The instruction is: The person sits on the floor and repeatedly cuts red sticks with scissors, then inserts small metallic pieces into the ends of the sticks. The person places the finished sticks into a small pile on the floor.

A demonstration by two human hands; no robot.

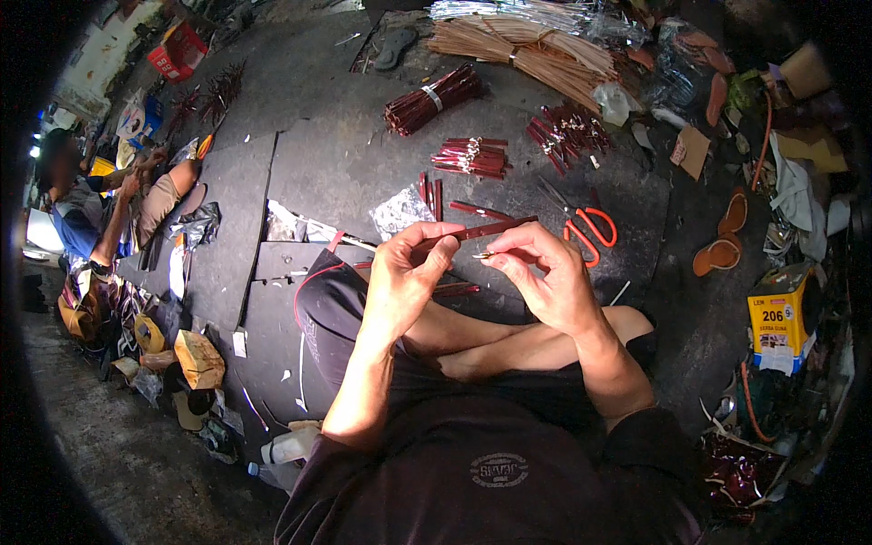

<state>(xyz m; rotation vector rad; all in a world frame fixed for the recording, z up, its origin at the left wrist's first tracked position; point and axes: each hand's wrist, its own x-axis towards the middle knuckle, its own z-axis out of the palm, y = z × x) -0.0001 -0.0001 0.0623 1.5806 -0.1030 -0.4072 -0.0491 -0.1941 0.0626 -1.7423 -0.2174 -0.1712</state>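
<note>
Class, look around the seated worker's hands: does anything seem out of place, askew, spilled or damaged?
Nothing looks seriously wrong. Slightly odd: one flat dark-red strip lies askew, away from the white-banded dark-red bundle, and metal scissors with orange handles lie loose on the dark floor near the right hand, perhaps easily knocked.

- I see a dark-red strip (489, 229)
- On my feed, orange-red scissors handles (610, 229)
- Dark-red bundle (454, 86), white band (432, 95)
- Yellow-and-blue box (774, 302)
- Brown-orange sandals (717, 258)
- Black shirt (409, 454), pale print (500, 470)

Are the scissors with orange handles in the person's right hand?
No, the scissors lie on the dark floor just beyond the right hand, which pinches a small shiny piece.
</note>
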